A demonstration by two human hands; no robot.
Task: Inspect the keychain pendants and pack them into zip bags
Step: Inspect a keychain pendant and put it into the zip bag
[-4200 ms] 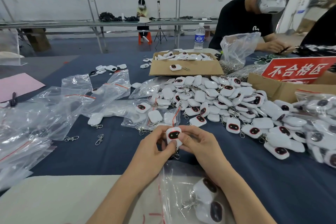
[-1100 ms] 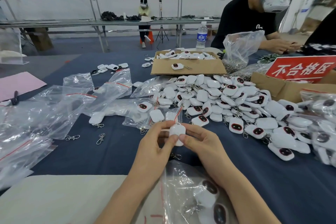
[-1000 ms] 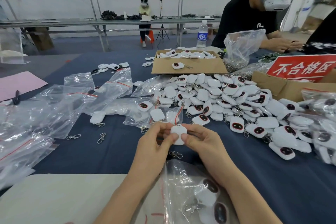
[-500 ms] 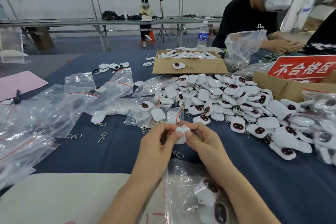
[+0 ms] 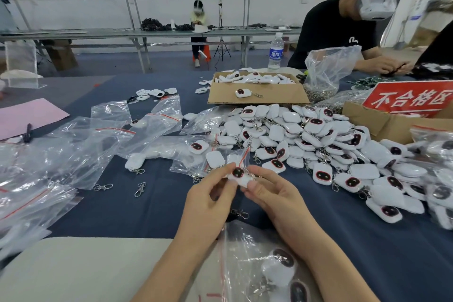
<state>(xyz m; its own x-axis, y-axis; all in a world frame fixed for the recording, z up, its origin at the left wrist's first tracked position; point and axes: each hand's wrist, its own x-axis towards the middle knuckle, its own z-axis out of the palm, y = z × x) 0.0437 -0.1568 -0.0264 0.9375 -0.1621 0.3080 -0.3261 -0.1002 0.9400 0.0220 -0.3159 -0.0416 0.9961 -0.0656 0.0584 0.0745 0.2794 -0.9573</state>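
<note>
Blue cloth covers the work table (image 5: pixel 147 208). At centre frame the left hand (image 5: pixel 208 201) and right hand (image 5: pixel 272 196) both pinch one pendant (image 5: pixel 239 175), dark face up. The zip bag (image 5: pixel 245 247) lies lower, between the forearms, closer to the right one.

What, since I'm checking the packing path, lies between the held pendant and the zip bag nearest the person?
Nothing blocking shows. The left hand and right hand pinch the pendant; only a small metal clasp lies between it and the zip bag.
</note>
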